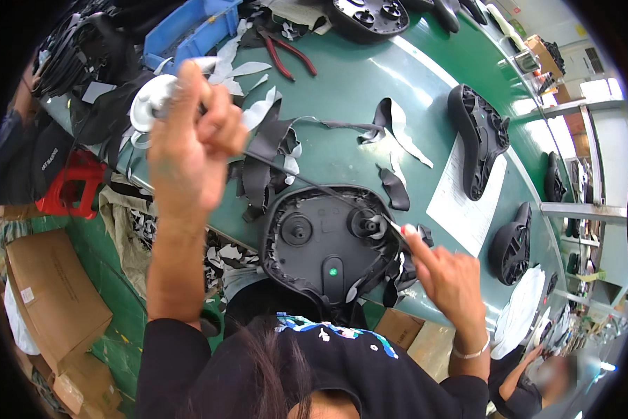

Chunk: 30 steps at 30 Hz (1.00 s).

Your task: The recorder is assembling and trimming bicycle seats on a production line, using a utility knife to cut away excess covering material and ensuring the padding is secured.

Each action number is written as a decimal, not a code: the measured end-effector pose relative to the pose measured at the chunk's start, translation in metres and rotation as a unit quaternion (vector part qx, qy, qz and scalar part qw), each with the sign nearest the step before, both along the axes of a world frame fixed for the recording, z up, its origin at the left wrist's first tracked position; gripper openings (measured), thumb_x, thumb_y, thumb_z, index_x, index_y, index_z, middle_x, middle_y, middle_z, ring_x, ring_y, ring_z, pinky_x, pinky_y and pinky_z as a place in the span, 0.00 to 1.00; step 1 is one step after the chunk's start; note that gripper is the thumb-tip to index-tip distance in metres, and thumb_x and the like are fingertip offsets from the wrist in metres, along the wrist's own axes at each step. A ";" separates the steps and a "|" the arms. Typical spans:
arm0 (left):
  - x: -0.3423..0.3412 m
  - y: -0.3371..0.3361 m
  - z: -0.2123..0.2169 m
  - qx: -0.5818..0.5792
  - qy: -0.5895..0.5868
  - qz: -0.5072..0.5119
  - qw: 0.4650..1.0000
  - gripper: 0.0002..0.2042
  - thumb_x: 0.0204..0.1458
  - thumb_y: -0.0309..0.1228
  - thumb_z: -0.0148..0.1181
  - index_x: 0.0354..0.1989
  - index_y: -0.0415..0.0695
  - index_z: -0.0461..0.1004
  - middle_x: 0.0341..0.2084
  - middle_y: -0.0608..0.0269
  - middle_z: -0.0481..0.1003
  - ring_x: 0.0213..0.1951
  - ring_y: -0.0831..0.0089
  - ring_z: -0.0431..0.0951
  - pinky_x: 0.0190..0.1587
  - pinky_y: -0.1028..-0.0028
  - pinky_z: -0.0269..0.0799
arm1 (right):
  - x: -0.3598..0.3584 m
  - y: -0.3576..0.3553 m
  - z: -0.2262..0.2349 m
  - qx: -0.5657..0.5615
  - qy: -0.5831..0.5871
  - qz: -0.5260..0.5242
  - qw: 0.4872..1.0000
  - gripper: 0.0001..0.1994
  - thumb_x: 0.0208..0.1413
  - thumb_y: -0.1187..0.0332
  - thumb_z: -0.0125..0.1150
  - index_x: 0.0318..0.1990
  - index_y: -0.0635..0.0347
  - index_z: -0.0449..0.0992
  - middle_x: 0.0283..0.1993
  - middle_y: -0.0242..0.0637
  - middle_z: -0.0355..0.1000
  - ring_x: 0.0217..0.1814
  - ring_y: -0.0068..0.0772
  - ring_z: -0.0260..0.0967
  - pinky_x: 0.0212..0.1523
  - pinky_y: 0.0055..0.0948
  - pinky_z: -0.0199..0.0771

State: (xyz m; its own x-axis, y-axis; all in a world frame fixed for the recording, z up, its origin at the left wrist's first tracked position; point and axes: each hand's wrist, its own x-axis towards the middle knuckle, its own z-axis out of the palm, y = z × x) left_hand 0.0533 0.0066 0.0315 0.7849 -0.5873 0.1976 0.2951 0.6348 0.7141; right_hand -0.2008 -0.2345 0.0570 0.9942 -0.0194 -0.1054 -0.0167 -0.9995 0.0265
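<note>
While green tabletop point(370, 91) carries scraps and finished pieces, action sits at near edge. Black moulded shell point(328, 241) lies underside-up against person's body, 2 round bosses showing. Left hand point(188, 140) raised high, grip closed on white spool point(150, 101), thin dark strand point(293, 174) running taut down to right boss. Right hand point(447, 272) pinching strand end beside shell, fingers closed. Judgement: threading mid-way, strand not yet trimmed; 3 similar shells point(478, 140) wait further along. Black strip offcuts point(265, 160) litter middle.

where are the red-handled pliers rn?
Head view, top centre: the red-handled pliers lie on the green table, right of the blue bin, among white scraps, beyond the raised left hand.
</note>
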 end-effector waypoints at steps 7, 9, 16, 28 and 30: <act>-0.036 -0.055 -0.011 0.342 -0.669 -0.102 0.651 0.10 0.42 0.33 0.65 0.30 0.43 0.74 0.47 0.56 0.66 0.55 0.56 0.61 0.56 0.59 0.56 | -0.011 0.010 -0.005 0.048 -0.030 -0.046 0.997 0.25 0.50 0.69 0.60 0.59 0.41 0.69 0.16 0.31 0.62 0.13 0.32 0.60 0.16 0.30 0.56; -0.045 -0.081 -0.018 0.220 -0.434 -0.288 0.825 0.09 0.55 0.37 0.56 0.31 0.44 0.73 0.35 0.62 0.72 0.42 0.68 0.72 0.42 0.74 0.65 | -0.020 0.009 -0.013 0.055 -0.040 -0.050 0.996 0.26 0.50 0.69 0.61 0.59 0.41 0.69 0.16 0.31 0.61 0.13 0.33 0.60 0.16 0.30 0.57; -0.017 -0.075 0.035 -0.183 0.050 0.119 0.975 0.14 0.58 0.32 0.48 0.20 0.47 0.56 0.14 0.70 0.57 0.17 0.80 0.53 0.25 0.80 0.57 | -0.070 0.061 -0.030 0.326 -0.079 -0.298 0.894 0.23 0.54 0.73 0.57 0.58 0.61 0.65 0.30 0.45 0.75 0.24 0.43 0.72 0.26 0.35 0.69; 0.038 -0.092 -0.058 0.401 -0.139 0.034 0.905 0.12 0.54 0.39 0.59 0.31 0.41 0.75 0.24 0.73 0.73 0.27 0.82 0.72 0.31 0.81 0.66 | -0.020 -0.036 -0.031 0.395 -0.376 -0.395 0.739 0.21 0.51 0.73 0.63 0.53 0.64 0.66 0.32 0.29 0.66 0.29 0.18 0.62 0.30 0.19 0.64; 0.065 -0.118 -0.029 0.146 0.084 0.070 0.983 0.08 0.56 0.35 0.56 0.31 0.43 0.73 0.23 0.72 0.73 0.25 0.82 0.71 0.28 0.81 0.65 | 0.003 -0.073 -0.033 0.292 -0.425 -0.315 0.797 0.20 0.54 0.74 0.59 0.54 0.64 0.65 0.32 0.28 0.65 0.23 0.14 0.59 0.25 0.15 0.61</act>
